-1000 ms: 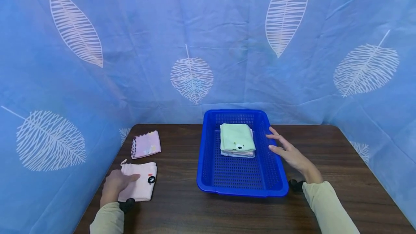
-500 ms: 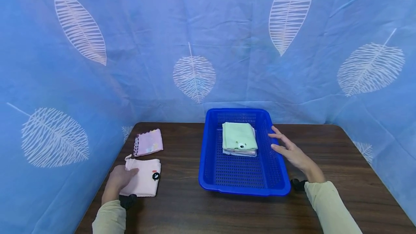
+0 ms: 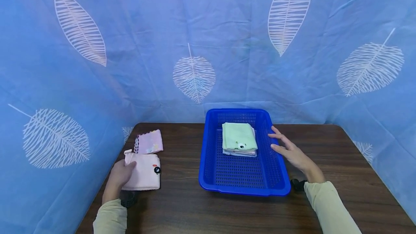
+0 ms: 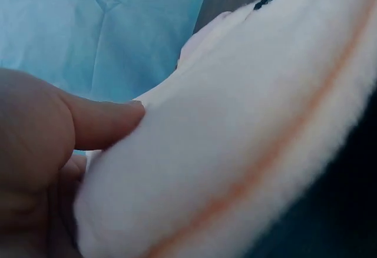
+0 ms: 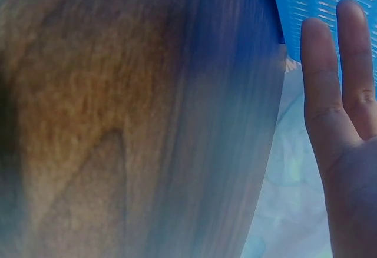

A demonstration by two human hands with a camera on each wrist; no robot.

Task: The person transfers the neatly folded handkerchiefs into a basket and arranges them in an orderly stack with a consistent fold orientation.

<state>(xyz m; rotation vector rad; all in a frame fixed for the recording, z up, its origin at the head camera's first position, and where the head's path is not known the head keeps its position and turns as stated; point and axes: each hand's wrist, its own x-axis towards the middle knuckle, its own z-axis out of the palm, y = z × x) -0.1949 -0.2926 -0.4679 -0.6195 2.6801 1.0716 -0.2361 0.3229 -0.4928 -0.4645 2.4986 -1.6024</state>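
A folded pale pink small towel (image 3: 144,174) with a black round eye patch is pinched at its left edge by my left hand (image 3: 120,174). In the left wrist view the thumb (image 4: 112,122) presses on top of the towel (image 4: 194,152), and the fingers below are mostly hidden. My right hand (image 3: 294,154) lies along the right side of the blue plastic basket (image 3: 203,165), its fingers extended in the right wrist view; whether they touch the wall I cannot tell. Inside the basket sits a stack of folded towels with a light green one (image 3: 238,136) on top.
A folded pink-purple towel (image 3: 149,142) with a checkered edge lies just behind the held towel, on the dark wood table (image 3: 177,190). Blue leaf-patterned fabric (image 3: 143,46) hangs behind and along both sides.
My left hand has gripped the pale pink towel and raised it slightly, shifting it up toward the pink-purple towel. My right hand stays beside the basket.
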